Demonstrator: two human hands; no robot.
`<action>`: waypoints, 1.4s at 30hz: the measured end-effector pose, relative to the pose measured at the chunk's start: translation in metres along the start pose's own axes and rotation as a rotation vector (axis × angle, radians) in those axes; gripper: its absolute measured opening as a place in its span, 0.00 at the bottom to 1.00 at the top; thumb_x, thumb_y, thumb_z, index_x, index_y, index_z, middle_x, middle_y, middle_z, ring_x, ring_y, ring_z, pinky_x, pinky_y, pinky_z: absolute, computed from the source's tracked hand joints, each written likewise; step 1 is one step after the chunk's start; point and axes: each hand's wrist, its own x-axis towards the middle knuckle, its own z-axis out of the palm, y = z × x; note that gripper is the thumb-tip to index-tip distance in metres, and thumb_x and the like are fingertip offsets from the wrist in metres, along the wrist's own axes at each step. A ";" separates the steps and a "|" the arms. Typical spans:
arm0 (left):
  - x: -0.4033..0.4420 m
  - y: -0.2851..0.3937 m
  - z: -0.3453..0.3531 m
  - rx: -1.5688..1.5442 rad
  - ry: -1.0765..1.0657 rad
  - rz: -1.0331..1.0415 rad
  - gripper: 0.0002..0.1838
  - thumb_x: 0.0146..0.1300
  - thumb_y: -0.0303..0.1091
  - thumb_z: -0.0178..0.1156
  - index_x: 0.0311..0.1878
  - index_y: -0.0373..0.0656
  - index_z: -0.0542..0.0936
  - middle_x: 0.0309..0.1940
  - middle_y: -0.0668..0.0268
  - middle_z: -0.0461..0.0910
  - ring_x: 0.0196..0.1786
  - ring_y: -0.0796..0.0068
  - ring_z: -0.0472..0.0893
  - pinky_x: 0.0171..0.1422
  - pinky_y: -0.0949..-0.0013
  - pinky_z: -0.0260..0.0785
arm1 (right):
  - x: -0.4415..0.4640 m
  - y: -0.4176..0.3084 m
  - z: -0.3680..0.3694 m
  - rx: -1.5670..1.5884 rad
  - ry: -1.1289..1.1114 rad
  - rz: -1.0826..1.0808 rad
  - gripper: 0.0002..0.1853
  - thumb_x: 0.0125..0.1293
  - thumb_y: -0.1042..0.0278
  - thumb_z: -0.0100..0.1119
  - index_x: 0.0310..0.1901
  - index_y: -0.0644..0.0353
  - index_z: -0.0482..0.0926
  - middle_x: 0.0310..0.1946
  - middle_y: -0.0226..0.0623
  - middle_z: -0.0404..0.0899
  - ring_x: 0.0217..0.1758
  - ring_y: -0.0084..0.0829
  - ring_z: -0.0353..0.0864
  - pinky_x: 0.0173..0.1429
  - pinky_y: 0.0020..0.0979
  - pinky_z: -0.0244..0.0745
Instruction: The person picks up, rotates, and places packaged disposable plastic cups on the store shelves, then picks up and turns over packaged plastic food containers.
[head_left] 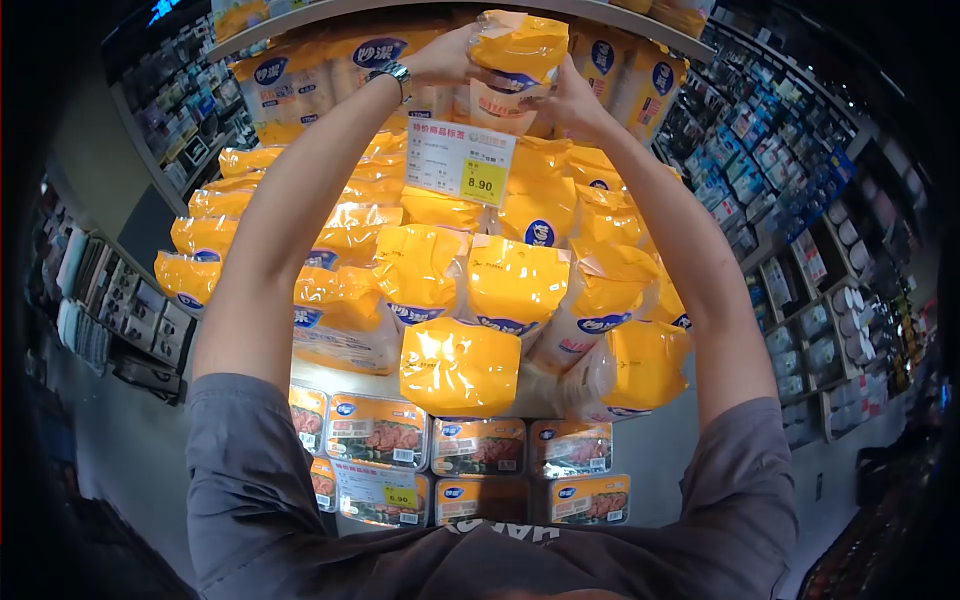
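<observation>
At the top of the head view, a yellow plastic pack (518,48) with a blue brand label is held upright between my two hands. My left hand (448,58), with a metal watch on its wrist, is closed on the pack's left side, its fingertips partly hidden. On the other side, my right hand (576,100) grips the pack's lower right. A price card (455,160) marked 8.90 stands just below it. Rows of similar yellow packs (518,280) fill the display beneath my arms.
More yellow packs (292,85) stand upright behind my hands, under a shelf edge (330,18). Boxed containers (378,432) with food pictures are stacked low in front of my chest. Stocked shelves (740,190) line the right, with folded goods (85,285) on the left.
</observation>
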 end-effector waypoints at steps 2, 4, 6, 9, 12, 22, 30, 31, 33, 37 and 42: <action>-0.001 -0.006 -0.002 -0.135 0.004 -0.149 0.39 0.60 0.39 0.73 0.72 0.49 0.65 0.65 0.59 0.76 0.67 0.64 0.76 0.70 0.60 0.71 | 0.016 0.013 0.007 0.041 -0.062 -0.003 0.45 0.58 0.72 0.75 0.71 0.54 0.54 0.55 0.44 0.80 0.55 0.36 0.82 0.43 0.32 0.81; 0.000 -0.017 0.000 -0.207 0.019 -0.256 0.38 0.61 0.42 0.73 0.72 0.49 0.66 0.65 0.58 0.76 0.66 0.63 0.77 0.68 0.59 0.73 | 0.024 0.014 0.010 0.148 -0.107 0.008 0.45 0.59 0.70 0.75 0.72 0.55 0.54 0.57 0.45 0.78 0.58 0.37 0.81 0.47 0.35 0.82; 0.005 -0.027 0.002 -0.211 0.048 -0.323 0.39 0.61 0.46 0.72 0.72 0.49 0.66 0.63 0.58 0.77 0.65 0.63 0.78 0.66 0.58 0.75 | 0.036 0.016 0.013 0.195 -0.145 0.060 0.46 0.58 0.66 0.76 0.72 0.57 0.55 0.59 0.47 0.77 0.61 0.39 0.79 0.54 0.39 0.81; 0.013 -0.038 0.006 -0.203 0.058 -0.328 0.49 0.51 0.50 0.78 0.72 0.44 0.64 0.61 0.52 0.79 0.56 0.61 0.84 0.58 0.61 0.80 | 0.050 0.019 0.017 0.164 -0.184 0.195 0.48 0.56 0.58 0.78 0.71 0.61 0.56 0.62 0.49 0.75 0.65 0.43 0.76 0.64 0.45 0.77; 0.018 -0.037 0.008 -0.316 0.109 -0.239 0.35 0.59 0.43 0.73 0.67 0.41 0.72 0.58 0.58 0.80 0.59 0.68 0.79 0.63 0.65 0.72 | 0.055 0.021 0.021 0.134 -0.190 0.281 0.48 0.57 0.47 0.76 0.69 0.63 0.58 0.63 0.47 0.74 0.66 0.42 0.76 0.65 0.46 0.77; 0.031 -0.025 0.018 -0.206 0.111 -0.366 0.35 0.65 0.53 0.67 0.65 0.36 0.74 0.55 0.58 0.82 0.55 0.70 0.81 0.58 0.67 0.74 | 0.057 0.057 0.026 0.103 -0.263 0.313 0.44 0.63 0.35 0.65 0.66 0.65 0.65 0.62 0.48 0.75 0.65 0.39 0.78 0.63 0.39 0.79; 0.028 -0.029 0.008 -0.253 0.237 -0.213 0.49 0.63 0.53 0.68 0.75 0.33 0.54 0.67 0.48 0.71 0.65 0.60 0.76 0.64 0.65 0.72 | 0.056 0.084 -0.016 -0.210 0.062 0.039 0.44 0.65 0.31 0.58 0.68 0.63 0.69 0.63 0.50 0.75 0.61 0.41 0.80 0.59 0.39 0.79; 0.026 -0.023 0.005 -0.050 0.270 -0.176 0.50 0.63 0.54 0.68 0.75 0.34 0.54 0.66 0.46 0.71 0.64 0.58 0.76 0.64 0.64 0.72 | 0.050 0.079 -0.033 -0.293 0.109 -0.009 0.35 0.69 0.34 0.53 0.63 0.59 0.75 0.59 0.48 0.79 0.58 0.44 0.82 0.60 0.41 0.78; 0.018 -0.007 -0.006 0.358 0.333 -0.097 0.51 0.62 0.55 0.68 0.76 0.35 0.53 0.65 0.43 0.71 0.64 0.54 0.76 0.64 0.61 0.73 | 0.052 0.084 -0.067 -0.442 0.077 0.035 0.28 0.71 0.41 0.53 0.59 0.56 0.78 0.53 0.48 0.82 0.55 0.46 0.83 0.61 0.42 0.76; 0.004 0.056 -0.013 0.506 0.395 -0.222 0.28 0.61 0.50 0.65 0.58 0.40 0.76 0.49 0.50 0.83 0.49 0.55 0.83 0.51 0.59 0.75 | 0.042 0.076 -0.124 -0.944 -0.015 0.114 0.29 0.61 0.52 0.61 0.60 0.59 0.74 0.58 0.49 0.76 0.65 0.43 0.71 0.68 0.42 0.65; 0.010 0.095 -0.004 0.470 0.356 -0.029 0.14 0.61 0.44 0.63 0.37 0.41 0.83 0.33 0.55 0.85 0.37 0.55 0.84 0.41 0.56 0.76 | 0.022 0.094 -0.153 -1.225 0.345 -0.240 0.28 0.62 0.48 0.60 0.57 0.62 0.75 0.56 0.46 0.75 0.63 0.44 0.71 0.66 0.44 0.64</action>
